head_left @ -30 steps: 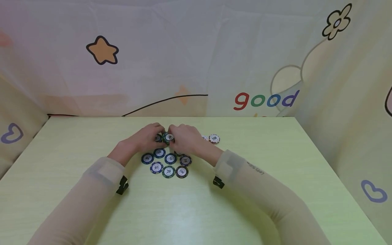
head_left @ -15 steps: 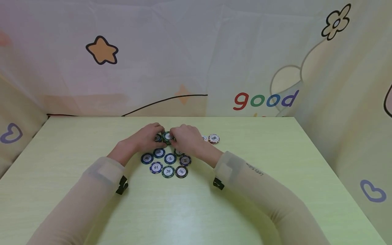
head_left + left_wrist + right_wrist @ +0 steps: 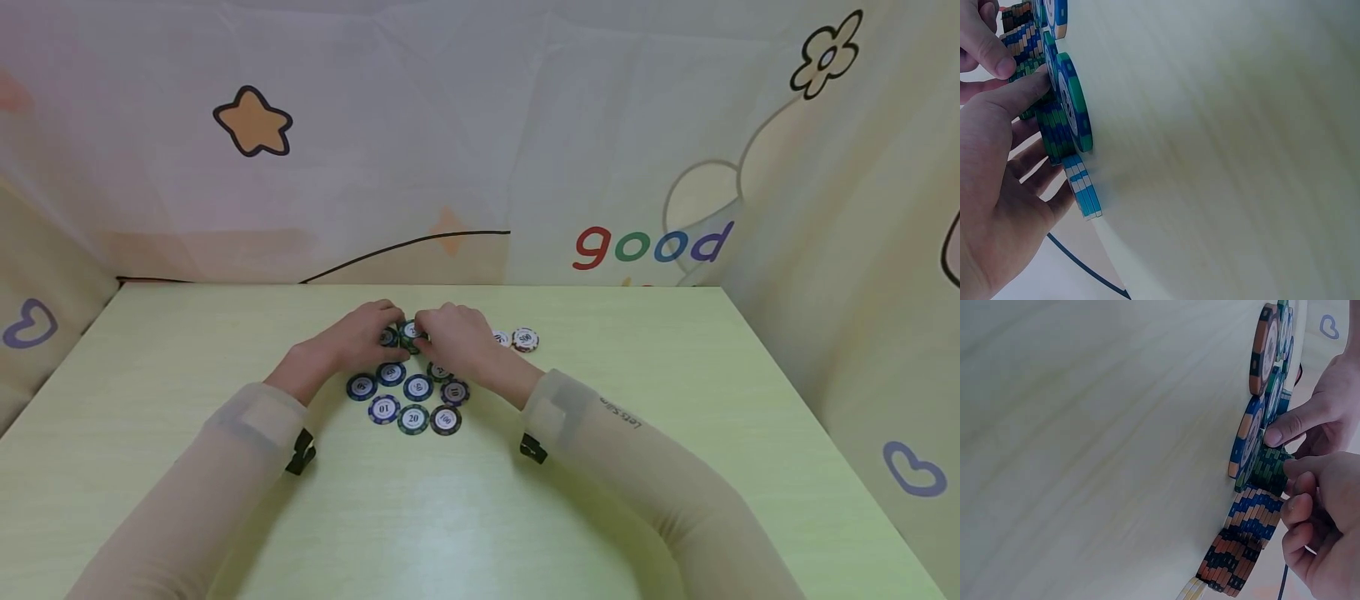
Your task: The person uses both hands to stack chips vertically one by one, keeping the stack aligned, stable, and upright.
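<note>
In the head view my left hand [image 3: 363, 337] and right hand [image 3: 457, 337] meet at a stack of green poker chips [image 3: 409, 330] towards the table's far side. The left thumb and fingers curl about the stacks; in the left wrist view its thumb lies by the green chips and its fingers pass behind a dark green stack [image 3: 1055, 134]. A short light blue stack [image 3: 1083, 187] stands by its fingertips. The right thumb and forefinger pinch at the top of the green stack [image 3: 1269, 467]; the exact contact is partly hidden.
Loose chips [image 3: 413, 419] lie flat in front of the hands. A blue-and-tan stack [image 3: 1255, 512] and a black-and-orange stack [image 3: 1230, 562] continue the row. Further right is a white chip stack [image 3: 525, 340]. Behind the pale table [image 3: 450, 517] hangs a printed cloth [image 3: 390, 142].
The right fingers have shifted slightly at the top of the green stack, and the top chip has moved a little away from me. The left hand holds its place.
</note>
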### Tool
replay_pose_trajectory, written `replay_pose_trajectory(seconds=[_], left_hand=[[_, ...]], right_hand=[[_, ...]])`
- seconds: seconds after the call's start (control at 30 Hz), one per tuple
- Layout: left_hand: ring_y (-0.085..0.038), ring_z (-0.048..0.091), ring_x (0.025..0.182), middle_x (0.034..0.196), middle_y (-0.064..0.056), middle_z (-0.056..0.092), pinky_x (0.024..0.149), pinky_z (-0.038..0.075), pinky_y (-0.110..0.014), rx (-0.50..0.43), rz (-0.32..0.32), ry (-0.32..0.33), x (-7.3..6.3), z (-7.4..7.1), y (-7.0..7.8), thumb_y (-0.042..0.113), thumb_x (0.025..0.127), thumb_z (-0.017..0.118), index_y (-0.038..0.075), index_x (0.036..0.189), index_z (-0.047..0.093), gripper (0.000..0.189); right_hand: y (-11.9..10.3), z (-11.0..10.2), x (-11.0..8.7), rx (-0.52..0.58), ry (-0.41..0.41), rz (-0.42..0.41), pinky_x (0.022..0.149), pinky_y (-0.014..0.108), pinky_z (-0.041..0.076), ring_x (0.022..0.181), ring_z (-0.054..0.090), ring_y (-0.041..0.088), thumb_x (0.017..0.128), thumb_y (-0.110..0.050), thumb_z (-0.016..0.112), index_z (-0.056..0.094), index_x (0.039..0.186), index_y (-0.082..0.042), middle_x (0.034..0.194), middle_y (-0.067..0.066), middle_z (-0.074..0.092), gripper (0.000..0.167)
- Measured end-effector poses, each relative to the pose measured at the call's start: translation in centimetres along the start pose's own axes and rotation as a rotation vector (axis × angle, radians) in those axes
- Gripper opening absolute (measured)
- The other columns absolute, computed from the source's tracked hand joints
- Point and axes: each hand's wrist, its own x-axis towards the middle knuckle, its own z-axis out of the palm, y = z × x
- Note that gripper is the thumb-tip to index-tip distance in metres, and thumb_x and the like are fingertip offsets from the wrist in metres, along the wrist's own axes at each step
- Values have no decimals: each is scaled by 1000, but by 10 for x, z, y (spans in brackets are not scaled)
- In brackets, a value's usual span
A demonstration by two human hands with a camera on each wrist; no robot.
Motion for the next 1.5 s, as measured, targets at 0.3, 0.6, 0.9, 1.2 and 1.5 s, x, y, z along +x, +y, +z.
replay_pose_trajectory(seconds=[0.3,0.6,0.9,1.2,1.5], left_hand=[[-33,54,113,128,-18,58,106,43,-49,-11,-8,-6,1,-1,2,23,93,78,-3,126,62,44],[-37,53,122,134,-22,56,110,40,-51,15,-14,-16,-1,0,0,26,94,76,-5,132,59,52],[-39,50,129,141,-24,52,112,37,-52,6,-12,-48,-5,-4,2,28,98,72,-8,141,51,60],[-39,44,136,148,-25,46,114,33,-53,-53,-37,-102,-10,-7,6,31,99,69,-6,150,40,69],[-44,36,139,151,-29,37,116,29,-56,6,-33,7,-18,-16,14,30,98,71,-8,149,40,71]], right_hand=[[4,-3,-2,14,-7,10,55,25,49,66,60,10,101,-31,68,72,113,-13,91,-1,72,22],[23,-20,-13,68,16,36,56,27,47,68,59,12,97,-35,72,70,116,-13,81,-2,67,29],[51,-20,-27,181,8,98,79,36,52,96,59,21,90,-38,79,66,126,-5,111,8,62,50],[68,-9,-29,160,-101,94,96,47,50,117,57,29,88,-37,82,59,136,-1,128,15,61,64],[78,-3,-31,201,-180,136,98,46,49,115,58,28,91,-35,79,60,133,0,125,14,62,57]])
